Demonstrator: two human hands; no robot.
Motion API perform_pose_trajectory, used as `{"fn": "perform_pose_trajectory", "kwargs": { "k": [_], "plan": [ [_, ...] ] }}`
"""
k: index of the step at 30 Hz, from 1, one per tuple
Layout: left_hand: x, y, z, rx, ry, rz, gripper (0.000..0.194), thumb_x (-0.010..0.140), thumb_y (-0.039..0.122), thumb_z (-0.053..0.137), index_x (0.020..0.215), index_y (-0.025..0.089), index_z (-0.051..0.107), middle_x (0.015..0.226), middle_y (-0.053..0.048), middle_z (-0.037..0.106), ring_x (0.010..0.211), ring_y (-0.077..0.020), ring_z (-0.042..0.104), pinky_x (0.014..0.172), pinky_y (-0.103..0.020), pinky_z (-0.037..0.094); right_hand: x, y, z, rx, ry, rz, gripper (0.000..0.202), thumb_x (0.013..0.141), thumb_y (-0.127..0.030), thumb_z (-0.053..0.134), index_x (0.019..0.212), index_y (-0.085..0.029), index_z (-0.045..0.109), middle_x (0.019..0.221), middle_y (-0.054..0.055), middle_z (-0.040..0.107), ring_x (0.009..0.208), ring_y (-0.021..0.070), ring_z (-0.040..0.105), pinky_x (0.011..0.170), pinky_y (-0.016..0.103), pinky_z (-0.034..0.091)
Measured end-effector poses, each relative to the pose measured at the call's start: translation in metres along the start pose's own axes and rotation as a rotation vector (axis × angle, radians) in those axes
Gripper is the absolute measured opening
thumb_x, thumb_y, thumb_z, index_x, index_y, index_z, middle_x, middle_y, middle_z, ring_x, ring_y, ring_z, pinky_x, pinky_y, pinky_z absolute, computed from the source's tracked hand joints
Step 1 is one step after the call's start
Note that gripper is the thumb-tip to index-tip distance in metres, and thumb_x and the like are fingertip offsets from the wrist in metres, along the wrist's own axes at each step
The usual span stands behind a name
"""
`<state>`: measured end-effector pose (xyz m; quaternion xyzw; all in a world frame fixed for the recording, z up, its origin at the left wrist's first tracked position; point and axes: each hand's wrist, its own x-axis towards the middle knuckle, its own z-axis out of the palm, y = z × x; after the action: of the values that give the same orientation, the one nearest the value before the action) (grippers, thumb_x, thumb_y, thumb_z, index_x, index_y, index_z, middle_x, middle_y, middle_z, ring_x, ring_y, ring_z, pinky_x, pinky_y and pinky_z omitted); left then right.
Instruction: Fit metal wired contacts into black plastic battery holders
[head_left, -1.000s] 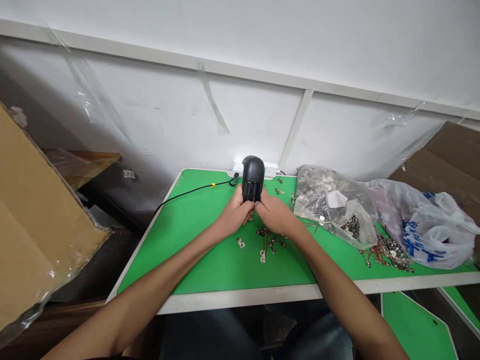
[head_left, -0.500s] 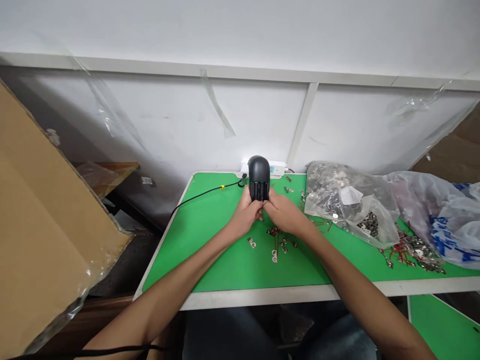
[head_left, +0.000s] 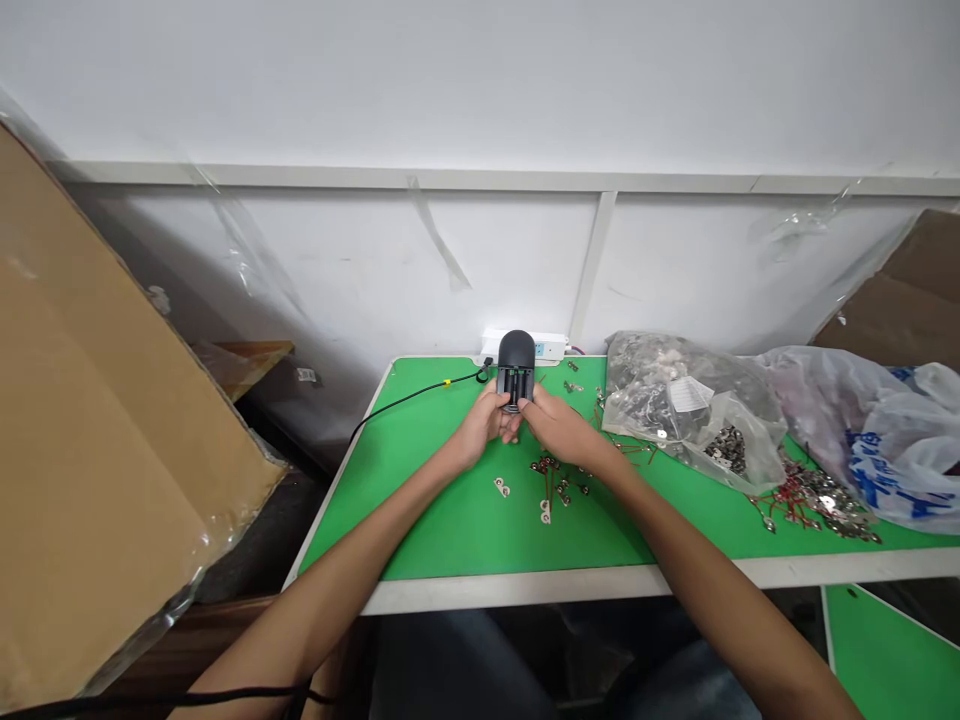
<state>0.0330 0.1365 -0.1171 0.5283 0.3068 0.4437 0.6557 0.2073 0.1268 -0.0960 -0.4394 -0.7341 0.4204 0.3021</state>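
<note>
Between both hands is a black device with a rounded top and an open battery compartment (head_left: 517, 352), its slots facing me. My left hand (head_left: 484, 425) is closed around its lower left side, the thumb on the compartment's lower edge. On the lower right, my right hand (head_left: 551, 425) grips it the same way, thumb near the bottom corner. Some fingertips are curled underneath and partly hidden. Below the hands, metal battery contacts with red wires (head_left: 551, 480) lie on the green tabletop (head_left: 465, 540). A separate metal contact plate (head_left: 501, 487) lies to their left.
A white power strip (head_left: 551, 347) stands at the wall, with a black cable (head_left: 412, 388) running left. Clear plastic bags (head_left: 660, 385) of metal parts and a heap of wired contacts (head_left: 825, 500) are on the right. A large cardboard box (head_left: 112, 430) stands left.
The black device has tipped, showing more of its compartment, and sits slightly lower in view. My thumbs have moved apart along its lower edge. The camera view has shifted a little.
</note>
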Motion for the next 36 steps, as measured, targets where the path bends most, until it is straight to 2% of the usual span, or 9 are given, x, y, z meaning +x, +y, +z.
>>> {"fn": "perform_pose_trajectory", "kwargs": {
  "k": [5, 10, 13, 18, 23, 26, 30, 36],
  "plan": [
    [0.000, -0.005, -0.002, -0.021, 0.015, 0.000, 0.047, 0.085, 0.052, 0.057, 0.116, 0.021, 0.041, 0.058, 0.008, 0.056, 0.040, -0.0124, 0.046, 0.050, -0.025, 0.047, 0.000, 0.000, 0.004, 0.096, 0.011, -0.026, 0.015, 0.108, -0.035, 0.048, 0.114, -0.023, 0.054, 0.065, -0.006, 0.058, 0.062, 0.0178, 0.057, 0.070, 0.032, 0.045],
    [-0.001, -0.005, -0.002, -0.043, 0.020, -0.005, 0.044, 0.086, 0.049, 0.057, 0.117, 0.022, 0.041, 0.059, 0.008, 0.057, 0.041, -0.0123, 0.047, 0.051, -0.024, 0.047, 0.003, 0.006, 0.005, 0.148, 0.021, -0.066, 0.014, 0.107, -0.037, 0.050, 0.107, -0.023, 0.055, 0.064, -0.006, 0.060, 0.059, 0.0165, 0.058, 0.067, 0.031, 0.045],
    [-0.001, -0.004, -0.001, -0.042, 0.021, -0.001, 0.041, 0.087, 0.046, 0.059, 0.115, 0.022, 0.042, 0.061, 0.007, 0.058, 0.043, -0.0115, 0.048, 0.052, -0.024, 0.047, 0.006, 0.012, 0.004, 0.133, 0.035, -0.084, 0.021, 0.109, -0.043, 0.047, 0.104, -0.024, 0.056, 0.065, -0.005, 0.062, 0.055, 0.0152, 0.056, 0.062, 0.030, 0.043],
    [0.002, -0.003, -0.003, -0.027, 0.002, -0.022, 0.047, 0.087, 0.047, 0.063, 0.119, 0.021, 0.041, 0.069, 0.003, 0.065, 0.048, -0.0123, 0.054, 0.052, -0.023, 0.046, 0.010, 0.019, 0.002, 0.175, 0.053, -0.017, 0.038, 0.109, -0.057, 0.045, 0.090, -0.025, 0.052, 0.059, -0.006, 0.059, 0.045, 0.0137, 0.053, 0.050, 0.028, 0.040],
    [0.006, -0.004, -0.006, -0.014, 0.013, -0.049, 0.049, 0.086, 0.048, 0.067, 0.120, 0.020, 0.045, 0.073, 0.001, 0.067, 0.053, -0.0130, 0.060, 0.055, -0.023, 0.047, 0.014, 0.021, 0.000, 0.227, 0.037, 0.027, 0.046, 0.108, -0.061, 0.042, 0.083, -0.024, 0.051, 0.055, -0.006, 0.055, 0.045, 0.0132, 0.054, 0.051, 0.027, 0.045],
    [0.007, -0.003, -0.005, 0.014, 0.009, -0.056, 0.050, 0.086, 0.053, 0.068, 0.116, 0.018, 0.048, 0.071, 0.000, 0.068, 0.054, -0.0128, 0.060, 0.055, -0.023, 0.047, 0.017, 0.022, -0.003, 0.327, 0.020, 0.065, 0.050, 0.106, -0.066, 0.041, 0.080, -0.024, 0.050, 0.051, -0.005, 0.053, 0.042, 0.0135, 0.051, 0.049, 0.028, 0.042],
    [0.008, -0.002, -0.005, 0.042, -0.004, -0.065, 0.056, 0.085, 0.059, 0.069, 0.116, 0.017, 0.050, 0.071, -0.001, 0.068, 0.054, -0.0126, 0.060, 0.055, -0.023, 0.047, 0.018, 0.020, -0.007, 0.376, -0.004, 0.084, 0.050, 0.104, -0.065, 0.040, 0.078, -0.024, 0.049, 0.048, -0.004, 0.051, 0.042, 0.0145, 0.051, 0.048, 0.028, 0.039],
    [0.011, -0.007, -0.008, 0.067, 0.015, -0.063, 0.062, 0.082, 0.062, 0.071, 0.118, 0.018, 0.048, 0.069, 0.000, 0.069, 0.051, -0.0135, 0.061, 0.052, -0.023, 0.047, 0.016, 0.019, -0.004, 0.367, -0.001, 0.060, 0.039, 0.100, -0.058, 0.054, 0.082, -0.024, 0.051, 0.051, -0.006, 0.052, 0.045, 0.0139, 0.049, 0.050, 0.028, 0.044]
  ]
}}
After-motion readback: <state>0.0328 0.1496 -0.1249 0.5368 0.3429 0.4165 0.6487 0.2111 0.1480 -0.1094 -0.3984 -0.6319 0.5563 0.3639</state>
